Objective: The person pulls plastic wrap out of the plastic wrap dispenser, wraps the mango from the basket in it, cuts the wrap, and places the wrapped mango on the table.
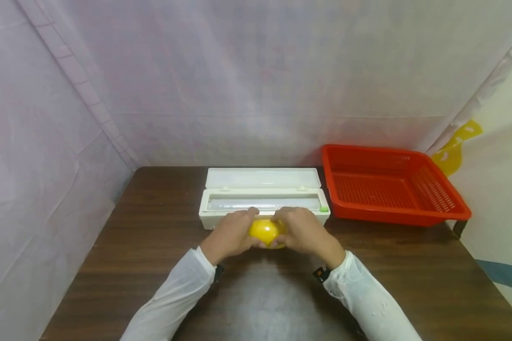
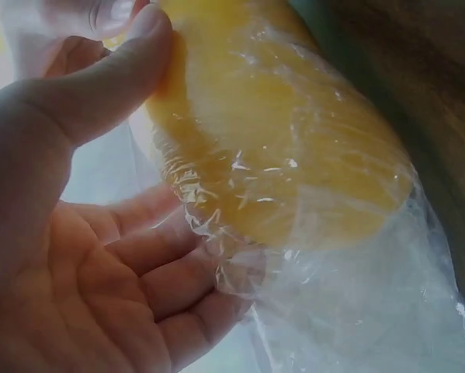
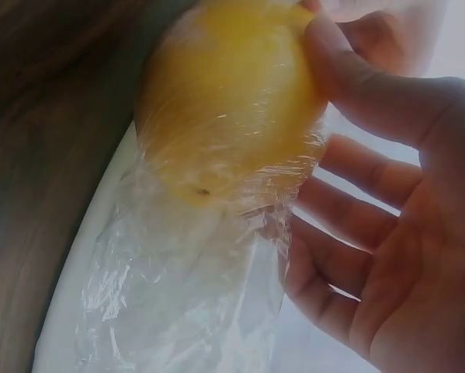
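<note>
Head view: yellow fruit cupped between left hand and right hand, near the middle of the desk, just in front of the open white wrap dispenser; red basket far right. Left wrist: thumb pressing the fruit, fingers curled under clinging film, seemingly to draw it tight. Right wrist: same grip mirrored, thumb on fruit, film trailing below. No readable writing or brand anywhere.
</note>
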